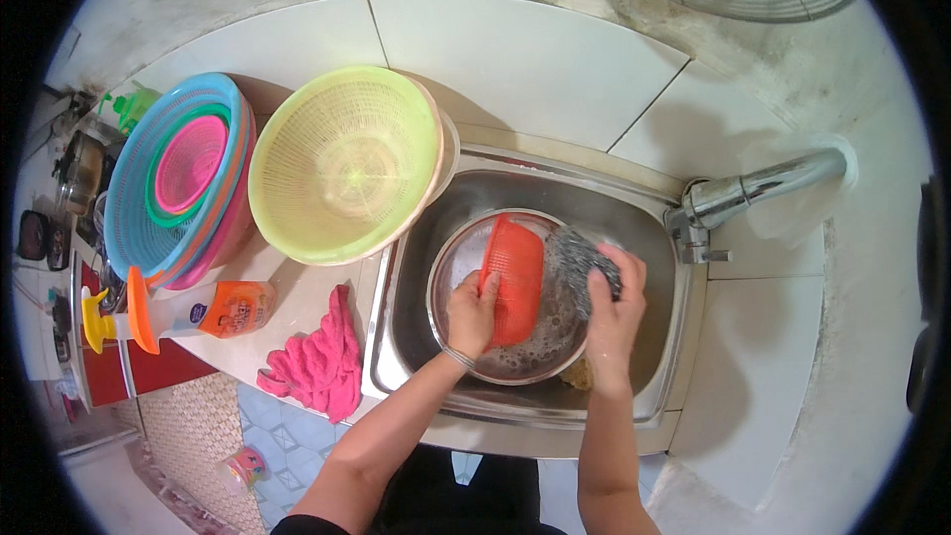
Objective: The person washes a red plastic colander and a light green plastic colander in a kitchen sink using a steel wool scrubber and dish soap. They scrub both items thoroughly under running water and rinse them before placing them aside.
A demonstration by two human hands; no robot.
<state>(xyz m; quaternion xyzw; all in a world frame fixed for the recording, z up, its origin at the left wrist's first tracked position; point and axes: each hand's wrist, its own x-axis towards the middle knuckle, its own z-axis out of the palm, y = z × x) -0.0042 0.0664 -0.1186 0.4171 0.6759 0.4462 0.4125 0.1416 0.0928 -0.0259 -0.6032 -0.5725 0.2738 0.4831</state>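
Note:
My left hand grips the rim of a small red plastic colander, which is tilted on its side above a round metal basin. In my right hand is a dark grey scouring pad, just right of the colander and apart from it. Soapy water with bubbles fills the bottom of the basin. The basin stands inside a stainless steel sink. A yellowish sponge-like thing shows partly from under the basin's lower right edge.
A chrome faucet juts from the wall at right. Left of the sink stand a yellow colander, a stack of coloured colanders, a spray bottle lying or leaning on the counter, and a crumpled pink cloth at the counter's edge.

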